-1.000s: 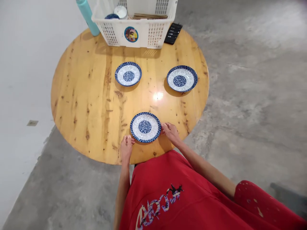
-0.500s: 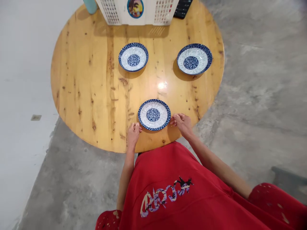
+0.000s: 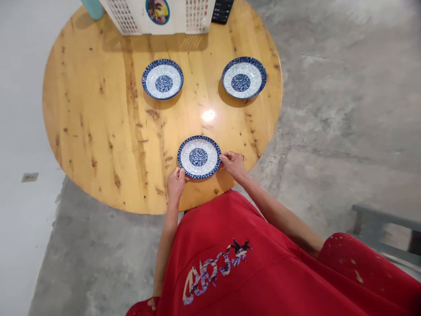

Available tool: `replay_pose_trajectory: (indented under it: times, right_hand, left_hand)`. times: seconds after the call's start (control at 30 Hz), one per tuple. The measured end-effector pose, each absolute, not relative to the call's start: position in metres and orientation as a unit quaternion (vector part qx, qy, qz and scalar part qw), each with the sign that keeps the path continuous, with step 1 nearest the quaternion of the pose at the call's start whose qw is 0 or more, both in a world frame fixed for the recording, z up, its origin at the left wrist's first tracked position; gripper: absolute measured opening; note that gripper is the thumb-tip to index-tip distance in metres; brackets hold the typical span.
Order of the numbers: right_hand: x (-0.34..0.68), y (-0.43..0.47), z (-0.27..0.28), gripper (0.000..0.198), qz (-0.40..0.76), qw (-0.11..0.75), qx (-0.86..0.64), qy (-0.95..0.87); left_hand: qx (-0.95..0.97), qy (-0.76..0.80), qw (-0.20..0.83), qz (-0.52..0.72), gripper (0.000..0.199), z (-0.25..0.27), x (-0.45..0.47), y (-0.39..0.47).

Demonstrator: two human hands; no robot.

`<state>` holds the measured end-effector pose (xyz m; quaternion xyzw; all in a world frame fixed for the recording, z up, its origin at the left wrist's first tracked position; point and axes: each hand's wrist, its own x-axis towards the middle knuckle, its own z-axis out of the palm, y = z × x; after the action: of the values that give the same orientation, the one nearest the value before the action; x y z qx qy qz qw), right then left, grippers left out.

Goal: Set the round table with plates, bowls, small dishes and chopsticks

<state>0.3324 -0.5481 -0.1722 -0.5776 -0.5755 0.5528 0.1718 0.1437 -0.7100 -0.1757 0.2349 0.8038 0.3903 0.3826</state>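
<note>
Nearest me on the table lies a blue-and-white patterned plate [image 3: 198,157]. My left hand [image 3: 176,182] pinches its lower left rim, thumb on top and fingers underneath. On the opposite side, my right hand [image 3: 234,165] grips the right rim the same way. Two more plates of the same pattern stand farther back: a left plate [image 3: 162,79] and a right plate [image 3: 244,78]. Both are apart from my hands.
All this is on an oval wooden table [image 3: 88,123]. At its far edge stand a white plastic basket [image 3: 177,16], a teal cylinder [image 3: 93,8] and a black ridged item [image 3: 222,11]. A grey stool [image 3: 378,228] is on the floor at right.
Both hands have closed on the near plate's rim; earlier they were just beside it. The whole view has shifted, so the table appears farther left.
</note>
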Motion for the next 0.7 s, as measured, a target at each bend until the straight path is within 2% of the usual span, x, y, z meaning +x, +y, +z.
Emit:
replay_pose_trajectory:
  times: [0.7]
  right_hand:
    - [0.330, -0.537, -0.173, 0.014, 0.534, 0.184, -0.580, -0.586]
  left_hand:
    - [0.267, 0.808, 0.362, 0.381, 0.034, -0.171, 0.142, -0.702]
